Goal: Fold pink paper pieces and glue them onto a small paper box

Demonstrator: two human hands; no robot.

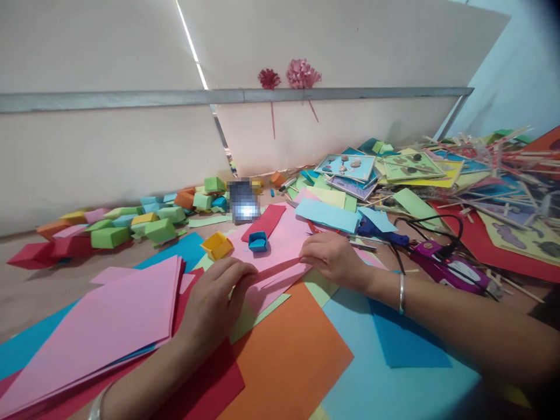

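Note:
Between my two hands stretches a narrow folded strip of pinkish-red paper (280, 271), low over pink sheets. My left hand (221, 291) pinches its left end between thumb and fingers. At the other end, my right hand (335, 259) has its fingertips pressed together on the strip. Just beyond it stand a small open blue paper box (258, 242) and a yellow paper box (217, 245). A flat red paper piece (263, 223) lies behind the blue box. An orange sheet (284, 356) spreads out in front of my hands.
Stacked pink sheets (118, 321) lie at left, with folded paper boxes (160, 230) piled behind. A phone-like device (244, 201) stands at the back. On the right are a purple tool (450, 268) with a black cable, picture cards (345, 167) and thin sticks. A white panel (109, 151) rises behind.

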